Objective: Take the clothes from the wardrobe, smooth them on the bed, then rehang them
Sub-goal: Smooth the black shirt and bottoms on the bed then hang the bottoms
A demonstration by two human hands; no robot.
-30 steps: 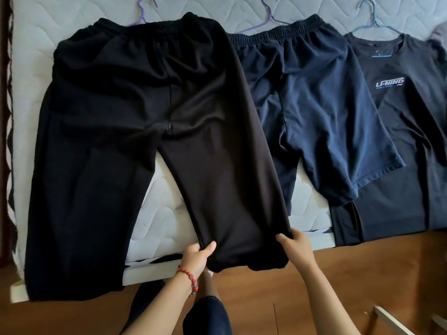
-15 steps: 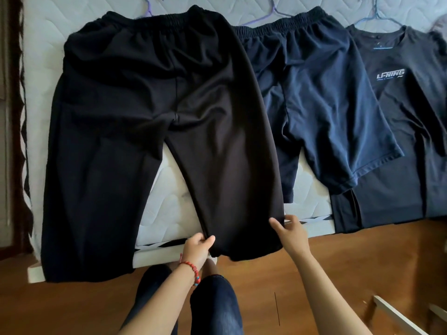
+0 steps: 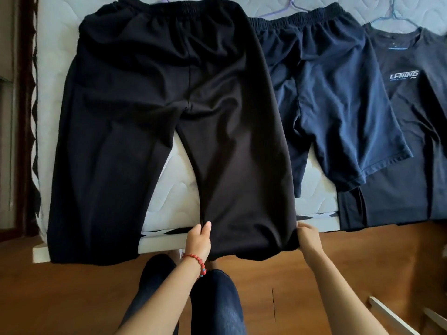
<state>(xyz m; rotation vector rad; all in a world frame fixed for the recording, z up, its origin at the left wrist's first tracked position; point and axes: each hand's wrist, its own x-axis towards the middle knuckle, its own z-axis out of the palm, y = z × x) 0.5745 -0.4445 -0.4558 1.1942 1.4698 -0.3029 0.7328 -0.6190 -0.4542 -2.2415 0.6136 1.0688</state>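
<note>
Black trousers [image 3: 169, 122] flat on the bed [image 3: 169, 189], waistband away, legs lengthwise toward the near edge. Left hand [image 3: 198, 240] and right hand [image 3: 308, 240] each pinching one leg's hem. Alongside: one navy shorts [image 3: 338, 105], one dark T-shirt [image 3: 411, 141], three hangers.

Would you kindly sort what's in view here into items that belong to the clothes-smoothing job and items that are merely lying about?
Part of the job:
black trousers, right leg's hem pinched by left hand and right hand
navy shorts
dark T-shirt
hangers
mattress

Just lying about:
white slat on the floor
red bead bracelet
</note>
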